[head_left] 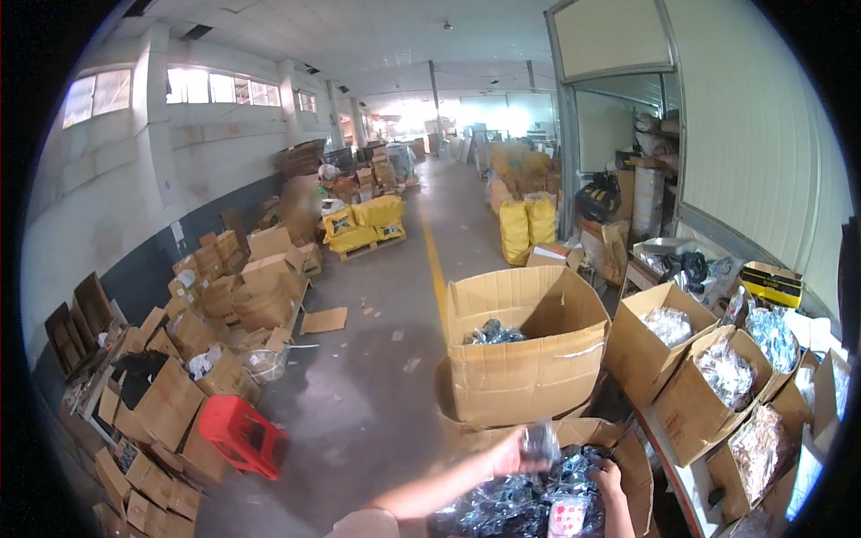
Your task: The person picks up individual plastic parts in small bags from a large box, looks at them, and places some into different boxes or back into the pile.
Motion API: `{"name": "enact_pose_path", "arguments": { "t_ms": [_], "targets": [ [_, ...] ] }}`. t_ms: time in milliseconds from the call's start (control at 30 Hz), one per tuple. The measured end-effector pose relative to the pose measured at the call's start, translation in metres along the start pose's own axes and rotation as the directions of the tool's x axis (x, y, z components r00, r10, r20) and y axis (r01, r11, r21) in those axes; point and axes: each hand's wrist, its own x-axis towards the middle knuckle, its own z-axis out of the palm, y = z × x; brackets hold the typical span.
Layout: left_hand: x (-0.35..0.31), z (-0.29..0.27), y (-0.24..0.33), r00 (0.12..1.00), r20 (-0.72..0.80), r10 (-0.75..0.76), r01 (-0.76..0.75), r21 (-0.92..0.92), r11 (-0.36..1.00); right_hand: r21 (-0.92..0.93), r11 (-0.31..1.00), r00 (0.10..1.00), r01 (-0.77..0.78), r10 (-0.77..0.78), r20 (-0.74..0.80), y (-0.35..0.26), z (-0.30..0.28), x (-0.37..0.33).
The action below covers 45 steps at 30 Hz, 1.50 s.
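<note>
My left hand (508,454) is closed around a dark packet in clear plastic (540,445), raised over an open cardboard box (641,466) in front of me. The packet is slightly blurred. Many shiny dark plastic-wrapped packets (502,498) fill this box. Among them lies a pale bag with red print (566,516). At the box's right side, my right hand (609,479) reaches down onto the packets with bent fingers. What its fingertips grip is hidden among the shiny plastic.
A taller open carton (525,386) stands just beyond, with similar packets (493,333) low inside. On the right, a bench (677,471) carries several boxes of plastic-wrapped goods (725,375). A red stool (240,437) and piled cartons (161,403) are at left. Yellow sacks (366,222) sit farther off.
</note>
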Motion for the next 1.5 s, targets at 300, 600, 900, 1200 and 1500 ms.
{"name": "enact_pose_path", "arguments": {
  "t_ms": [300,600,900,1200,1500],
  "targets": [
    [-0.023,0.056,0.142,0.751,0.317,0.579,-0.567,-0.139,0.812,-0.717,0.642,0.871,-0.272,0.48,0.099,0.137,0.035,-0.015],
    [0.017,-0.03,-0.058,0.975,-0.071,-0.211,0.204,-0.094,0.975,-0.793,0.585,0.813,-0.173,0.539,0.221,0.119,0.029,-0.023],
    [0.01,-0.083,-0.079,0.991,0.002,-0.131,0.129,-0.206,0.97,-0.822,0.566,0.781,-0.061,0.54,0.313,0.102,0.026,-0.018],
    [-0.013,-0.088,-0.094,0.983,-0.121,-0.135,0.115,-0.157,0.981,-0.725,0.676,0.868,0.131,0.275,0.413,0.062,-0.013,-0.002],
    [-0.023,0.0,-0.096,0.988,0.125,-0.096,0.081,0.119,0.99,0.513,0.857,0.844,-0.054,-0.235,0.482,-0.171,-0.07,-0.091]
  ]
}}
